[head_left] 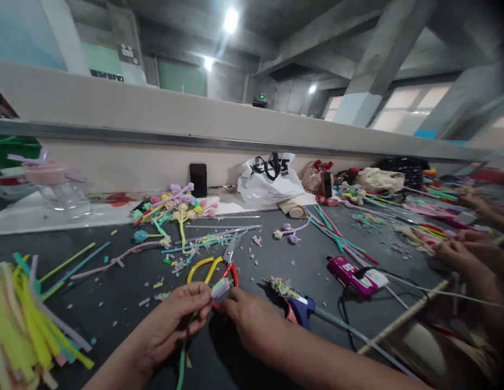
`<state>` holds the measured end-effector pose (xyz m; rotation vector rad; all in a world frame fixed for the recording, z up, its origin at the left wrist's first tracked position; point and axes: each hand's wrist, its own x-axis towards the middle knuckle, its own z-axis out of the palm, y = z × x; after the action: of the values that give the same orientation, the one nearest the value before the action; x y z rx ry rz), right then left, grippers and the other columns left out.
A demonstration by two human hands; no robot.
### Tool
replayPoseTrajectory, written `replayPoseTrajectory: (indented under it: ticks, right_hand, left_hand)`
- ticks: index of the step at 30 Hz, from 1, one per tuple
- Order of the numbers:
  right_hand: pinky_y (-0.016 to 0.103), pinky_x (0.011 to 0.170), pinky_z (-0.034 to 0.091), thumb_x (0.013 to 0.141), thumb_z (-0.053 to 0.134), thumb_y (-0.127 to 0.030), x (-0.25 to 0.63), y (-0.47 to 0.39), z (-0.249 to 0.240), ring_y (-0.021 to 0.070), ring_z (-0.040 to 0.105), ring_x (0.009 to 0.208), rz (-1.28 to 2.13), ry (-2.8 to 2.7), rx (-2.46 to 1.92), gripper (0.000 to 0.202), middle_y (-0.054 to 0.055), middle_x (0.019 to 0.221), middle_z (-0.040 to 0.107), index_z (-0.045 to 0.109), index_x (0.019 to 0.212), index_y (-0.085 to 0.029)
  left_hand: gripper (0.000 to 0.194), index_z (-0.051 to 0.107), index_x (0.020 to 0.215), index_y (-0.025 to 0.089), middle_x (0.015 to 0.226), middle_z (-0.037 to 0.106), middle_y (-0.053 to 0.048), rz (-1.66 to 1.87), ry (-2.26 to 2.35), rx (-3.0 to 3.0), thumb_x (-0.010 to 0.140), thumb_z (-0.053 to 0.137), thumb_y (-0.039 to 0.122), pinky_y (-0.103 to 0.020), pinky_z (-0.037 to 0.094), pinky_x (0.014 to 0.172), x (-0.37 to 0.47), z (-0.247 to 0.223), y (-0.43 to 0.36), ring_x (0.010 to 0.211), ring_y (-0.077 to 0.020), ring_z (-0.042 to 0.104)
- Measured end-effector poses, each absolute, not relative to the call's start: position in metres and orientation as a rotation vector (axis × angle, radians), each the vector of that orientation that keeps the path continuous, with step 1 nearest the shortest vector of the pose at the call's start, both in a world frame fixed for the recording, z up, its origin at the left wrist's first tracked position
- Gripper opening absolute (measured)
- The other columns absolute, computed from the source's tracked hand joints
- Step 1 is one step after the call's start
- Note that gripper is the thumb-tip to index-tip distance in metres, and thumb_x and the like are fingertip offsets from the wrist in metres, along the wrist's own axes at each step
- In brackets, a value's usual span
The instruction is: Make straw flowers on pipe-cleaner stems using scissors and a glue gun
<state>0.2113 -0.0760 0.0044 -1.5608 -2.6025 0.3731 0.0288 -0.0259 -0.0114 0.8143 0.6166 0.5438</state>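
Note:
Near the front middle of the dark table, my left hand (176, 319) is closed on a green stem (181, 363) with a small pastel strip bundle (220, 288) at its top, between thumb and fingers. My right hand (252, 317) is at the red handle of the scissors (230, 255), its fingers bent and partly hidden; whether they grip the handle is unclear. The scissors lie with blades pointing away, with one yellow and one red handle. Just right of my right hand lies a blue glue gun (302, 311) with scraps around its nozzle.
Pastel strips (28, 325) are heaped at the left. Finished flowers (182, 203), a phone (198, 180) and a white bag (270, 179) stand at the back. A magenta power strip (351, 275) with cables lies right, near another person's hands (463, 254).

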Motion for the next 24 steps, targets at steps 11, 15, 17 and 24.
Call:
replayPoseTrajectory:
  ticks: [11, 15, 17, 24]
  right_hand:
    - [0.022, 0.061, 0.038, 0.073, 0.046, -0.008, 0.232, -0.078, -0.012, 0.0138, 0.055, 0.069, 0.618, -2.234, -1.717, 0.018, 0.003, 0.079, 0.061, 0.057, 0.083, -0.019]
    - [0.02, 0.053, 0.035, 0.07, 0.045, -0.008, 0.247, -0.086, -0.001, 0.0107, 0.049, 0.057, 0.915, -1.773, -1.793, 0.015, -0.004, 0.06, 0.052, 0.055, 0.071, -0.019]
    - [0.02, 0.05, 0.034, 0.068, 0.045, -0.008, 0.25, -0.09, 0.007, 0.0093, 0.046, 0.051, 1.083, -1.554, -1.757, 0.014, -0.005, 0.056, 0.048, 0.054, 0.07, -0.019]
    - [0.02, 0.051, 0.036, 0.066, 0.058, -0.021, 0.247, -0.097, 0.029, 0.0087, 0.05, 0.048, 1.242, -1.282, -1.571, 0.006, -0.006, 0.052, 0.05, 0.054, 0.064, -0.018]
  left_hand:
    - [0.02, 0.051, 0.069, 0.014, 0.055, 0.048, 0.004, 0.577, 0.714, 0.942, 0.076, 0.058, 0.031, -0.016, 0.013, 0.04, 0.029, -0.002, -0.027, 0.039, -0.0009, 0.027]
    - [0.016, 0.055, 0.067, 0.015, 0.05, 0.045, 0.006, 0.651, 0.893, 1.142, 0.071, 0.062, 0.028, -0.016, 0.019, 0.041, 0.033, 0.007, -0.03, 0.041, -0.0034, 0.029]
    - [0.012, 0.058, 0.063, 0.015, 0.05, 0.047, 0.004, 0.685, 1.009, 1.328, 0.068, 0.064, 0.025, -0.016, 0.027, 0.044, 0.035, 0.011, -0.033, 0.046, -0.006, 0.037]
    - [0.012, 0.066, 0.071, 0.023, 0.065, 0.065, 0.0, 0.756, 1.021, 2.03, 0.075, 0.056, 0.025, -0.022, 0.04, 0.056, 0.033, 0.012, -0.049, 0.06, -0.0144, 0.057]
